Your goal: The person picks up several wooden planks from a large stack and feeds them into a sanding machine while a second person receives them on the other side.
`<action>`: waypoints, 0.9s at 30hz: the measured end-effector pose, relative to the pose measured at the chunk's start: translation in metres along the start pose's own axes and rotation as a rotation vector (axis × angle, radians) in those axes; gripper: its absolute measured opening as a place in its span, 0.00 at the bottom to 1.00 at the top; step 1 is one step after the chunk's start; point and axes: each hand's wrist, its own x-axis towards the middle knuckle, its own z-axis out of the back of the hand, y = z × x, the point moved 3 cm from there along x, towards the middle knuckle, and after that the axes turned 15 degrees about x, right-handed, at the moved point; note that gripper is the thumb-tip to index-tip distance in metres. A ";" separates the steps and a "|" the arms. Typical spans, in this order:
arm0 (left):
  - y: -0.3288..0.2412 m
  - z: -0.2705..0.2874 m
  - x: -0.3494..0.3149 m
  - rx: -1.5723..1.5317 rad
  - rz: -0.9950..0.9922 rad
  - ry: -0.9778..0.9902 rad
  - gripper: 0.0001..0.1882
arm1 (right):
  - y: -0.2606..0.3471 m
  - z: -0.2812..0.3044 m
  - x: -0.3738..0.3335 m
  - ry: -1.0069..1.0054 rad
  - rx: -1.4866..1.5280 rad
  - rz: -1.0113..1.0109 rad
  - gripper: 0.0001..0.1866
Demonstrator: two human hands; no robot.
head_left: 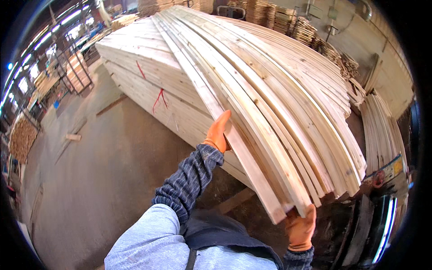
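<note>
My left hand (pixel 218 131), in an orange glove, is closed round the outer edge of a long pale wooden board (pixel 254 173), the leftmost on top of a large lumber stack. Its thumb lies over the board's upper face while the fingers go underneath, out of sight. At the near end, my right hand (pixel 300 230), gloved the same, grips the end of the neighbouring board (pixel 288 182). The thumb presses against that end; its fingers are mostly hidden below. Several more boards (pixel 310 135) lie alongside to the right, their near ends staggered.
Beneath and left of the boards is a squared lumber pile (pixel 139 94) with red cord (pixel 159 100) hanging from it. A wood offcut (pixel 73 137) lies on the concrete floor (pixel 108 180). More boards (pixel 380 126) stand at right; stacked wood (pixel 258 15) lines the back wall.
</note>
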 end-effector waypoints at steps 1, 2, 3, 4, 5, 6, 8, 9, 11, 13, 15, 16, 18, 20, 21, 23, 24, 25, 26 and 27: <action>-0.001 0.014 0.012 0.034 -0.034 -0.002 0.32 | -0.004 -0.001 -0.002 0.010 0.034 0.011 0.34; -0.002 0.031 0.029 0.067 -0.070 -0.006 0.32 | -0.009 -0.006 -0.002 0.022 0.067 0.022 0.33; 0.014 0.057 0.062 0.019 0.026 0.013 0.29 | -0.013 -0.016 0.001 -0.011 0.044 0.117 0.31; 0.006 0.052 0.059 0.029 0.088 0.061 0.28 | -0.012 -0.004 0.002 -0.060 -0.024 0.239 0.31; 0.001 0.049 0.049 0.039 0.147 0.107 0.27 | -0.016 0.006 0.002 -0.118 -0.095 0.354 0.32; -0.009 0.042 0.033 0.046 0.200 0.147 0.26 | -0.014 -0.020 -0.009 -0.178 -0.039 0.324 0.31; -0.024 0.059 0.010 0.351 -0.214 0.254 0.24 | -0.021 -0.030 -0.040 -0.276 -0.021 0.338 0.31; -0.025 0.080 0.005 0.739 -0.612 0.198 0.25 | -0.025 -0.026 -0.052 -0.221 -0.070 0.339 0.31; -0.040 0.090 -0.020 1.069 -0.741 0.138 0.29 | -0.035 -0.006 -0.062 -0.187 -0.070 0.306 0.32; -0.039 0.102 -0.020 1.211 -0.667 0.165 0.37 | -0.040 -0.011 -0.068 -0.240 -0.151 0.351 0.32; -0.040 0.106 -0.018 1.185 -0.661 0.223 0.37 | -0.038 -0.039 -0.075 -0.399 -0.546 0.646 0.30; -0.045 0.103 -0.018 1.171 -0.663 0.248 0.37 | -0.027 -0.069 -0.075 -0.455 -0.844 0.835 0.29; -0.047 0.101 -0.017 1.014 -0.505 0.319 0.37 | -0.012 -0.110 -0.077 -0.323 -1.367 1.003 0.34; -0.040 0.104 -0.011 0.918 -0.414 0.360 0.37 | -0.015 -0.142 -0.059 0.073 -1.343 0.579 0.46; -0.039 0.106 -0.009 0.903 -0.418 0.363 0.37 | -0.018 -0.153 -0.040 0.164 -1.511 0.541 0.47; -0.037 0.116 -0.008 0.994 -0.584 0.300 0.37 | -0.032 -0.183 0.007 0.281 -1.601 0.342 0.51; -0.038 0.115 -0.010 1.028 -0.658 0.287 0.37 | -0.034 -0.194 0.017 0.303 -1.672 0.317 0.52; -0.042 0.112 -0.013 1.084 -0.714 0.282 0.37 | -0.036 -0.200 0.025 0.325 -1.736 0.291 0.53; -0.044 0.109 -0.013 1.140 -0.770 0.273 0.37 | -0.036 -0.201 0.030 0.350 -1.798 0.263 0.54; -0.040 0.111 -0.009 1.113 -0.656 0.305 0.37 | -0.036 -0.200 0.034 0.383 -1.812 0.280 0.55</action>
